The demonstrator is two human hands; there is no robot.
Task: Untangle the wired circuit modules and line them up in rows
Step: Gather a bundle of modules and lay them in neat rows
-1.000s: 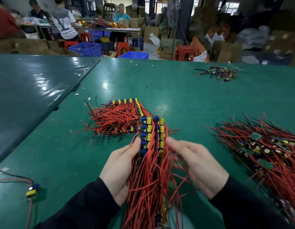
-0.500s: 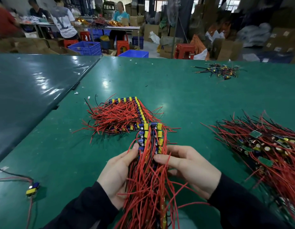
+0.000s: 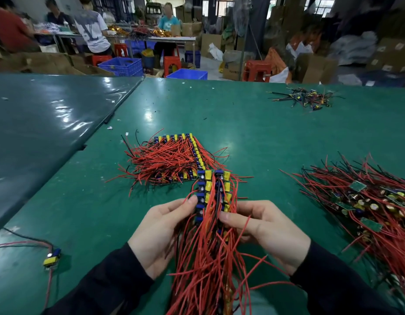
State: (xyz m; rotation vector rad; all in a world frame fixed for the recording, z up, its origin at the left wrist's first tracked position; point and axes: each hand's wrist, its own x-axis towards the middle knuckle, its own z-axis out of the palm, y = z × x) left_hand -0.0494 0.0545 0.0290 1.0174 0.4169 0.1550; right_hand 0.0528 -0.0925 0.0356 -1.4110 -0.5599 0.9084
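Your left hand (image 3: 160, 235) and right hand (image 3: 263, 233) pinch a double row of modules (image 3: 213, 192) near the green surface's (image 3: 253, 133) front edge, a tangled pile (image 3: 367, 201) at its right edge, workers and blue crates (image 3: 122, 65) beyond.

There is a single view, from a wide-angle camera worn on the person's head. It looks forward and down across the green surface (image 3: 276, 137), from close above the near edge. The left hand (image 3: 161, 235) and right hand (image 3: 265, 233) sit low in the middle of the frame, near the lens, with dark sleeves running out at the bottom corners. The surface's far edge lies in the upper third, and beyond it the view takes in a workshop with other people at a far table (image 3: 174, 38), small and blurred. The wide lens bends straight edges towards the frame's sides. With only one camera, no second view shares any part of the scene.
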